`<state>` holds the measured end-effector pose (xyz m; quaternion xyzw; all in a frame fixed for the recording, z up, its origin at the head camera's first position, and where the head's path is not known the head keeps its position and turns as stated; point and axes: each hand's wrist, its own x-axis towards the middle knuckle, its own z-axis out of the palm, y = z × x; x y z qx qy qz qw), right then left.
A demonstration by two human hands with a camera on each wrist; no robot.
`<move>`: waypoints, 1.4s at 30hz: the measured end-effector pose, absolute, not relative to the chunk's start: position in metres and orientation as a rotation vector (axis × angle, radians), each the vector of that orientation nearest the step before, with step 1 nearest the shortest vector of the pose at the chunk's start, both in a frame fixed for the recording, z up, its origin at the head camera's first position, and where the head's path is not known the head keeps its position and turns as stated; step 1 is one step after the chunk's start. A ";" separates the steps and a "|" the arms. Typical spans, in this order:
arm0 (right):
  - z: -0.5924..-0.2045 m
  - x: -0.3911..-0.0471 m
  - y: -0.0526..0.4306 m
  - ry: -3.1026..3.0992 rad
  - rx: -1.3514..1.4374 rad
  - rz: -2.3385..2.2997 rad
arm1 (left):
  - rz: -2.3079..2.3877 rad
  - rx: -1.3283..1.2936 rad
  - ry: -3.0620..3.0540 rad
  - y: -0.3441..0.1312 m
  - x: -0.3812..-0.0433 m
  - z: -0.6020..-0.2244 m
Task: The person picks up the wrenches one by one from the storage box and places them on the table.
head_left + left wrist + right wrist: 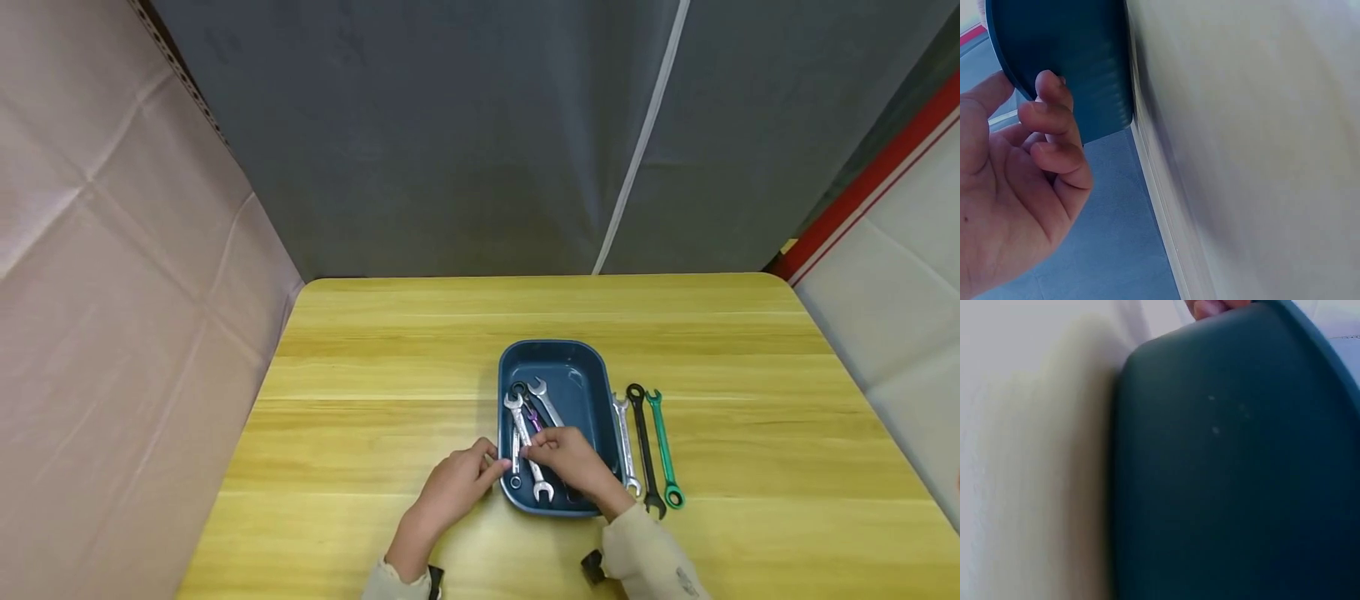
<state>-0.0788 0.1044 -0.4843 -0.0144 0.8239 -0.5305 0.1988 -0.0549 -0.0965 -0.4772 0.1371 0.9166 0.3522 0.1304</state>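
A dark blue tray (592, 417) holds several wrenches. My left hand (459, 485) grips its left rim, thumb over the edge; in the left wrist view the curled fingers (1054, 119) lie against the outer wall. My right hand (573, 460) reaches over the tray and pinches a silver open-end wrench (527, 437) near its middle. Under and beside that wrench lie another silver wrench (549, 403), a small silver one (515, 454), a purple one (533, 417) and a black ring end (519, 388). The right wrist view shows mostly the tray's outer wall (1229, 475); the right hand is hidden there.
Right of the tray, side by side on the wooden table (375, 375), lie a silver wrench (626, 442), a black wrench (645, 446) and a green wrench (664, 446). A grey curtain (450, 150) hangs behind the table's back edge.
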 end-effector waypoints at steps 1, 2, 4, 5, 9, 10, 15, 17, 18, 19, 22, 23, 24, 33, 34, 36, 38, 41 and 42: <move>-0.483 -0.079 0.106 2.288 -0.035 -1.495 | 1.018 0.399 2.664 -0.096 -0.055 -0.478; -0.482 -0.078 0.107 2.275 -0.033 -1.503 | 1.014 0.401 2.666 -0.096 -0.055 -0.478; -0.479 -0.077 0.110 2.246 -0.028 -1.517 | 1.007 0.397 2.669 -0.096 -0.055 -0.477; -0.477 -0.077 0.112 2.234 -0.024 -1.521 | 1.006 0.397 2.670 -0.096 -0.055 -0.477; -0.468 -0.074 0.121 2.179 -0.008 -1.563 | 0.996 0.408 2.683 -0.095 -0.056 -0.478; -0.465 -0.074 0.123 2.170 -0.008 -1.572 | 0.994 0.410 2.685 -0.095 -0.056 -0.478; -0.449 -0.070 0.136 2.147 -0.026 -1.621 | 0.992 0.426 2.694 -0.095 -0.056 -0.478; -0.443 -0.070 0.142 2.140 -0.015 -1.644 | 0.985 0.430 2.699 -0.095 -0.056 -0.479; -0.440 -0.070 0.146 2.141 -0.012 -1.658 | 0.980 0.430 2.703 -0.095 -0.056 -0.479; -0.438 -0.069 0.150 2.142 -0.004 -1.674 | 0.976 0.431 2.705 -0.095 -0.056 -0.479; -0.433 -0.069 0.164 2.159 0.009 -1.719 | 0.973 0.435 2.708 -0.096 -0.056 -0.479; -0.433 -0.069 0.169 2.169 0.009 -1.736 | 0.972 0.435 2.708 -0.096 -0.056 -0.479; -0.432 -0.068 0.174 2.178 0.001 -1.754 | 0.975 0.434 2.705 -0.096 -0.056 -0.478; -0.432 -0.063 0.218 2.226 0.009 -1.860 | 0.977 0.431 2.699 -0.096 -0.055 -0.478; -0.432 -0.063 0.223 2.224 0.014 -1.868 | 0.978 0.429 2.699 -0.096 -0.055 -0.478; -0.434 -0.062 0.232 2.206 0.043 -1.887 | 0.980 0.427 2.698 -0.096 -0.055 -0.478; -0.436 -0.061 0.241 2.220 0.078 -1.875 | 0.980 0.425 2.696 -0.096 -0.055 -0.478; -0.441 -0.059 0.253 2.249 0.128 -1.860 | 0.985 0.424 2.689 -0.096 -0.055 -0.478; -0.443 -0.059 0.257 2.259 0.144 -1.858 | 0.984 0.424 2.688 -0.096 -0.055 -0.478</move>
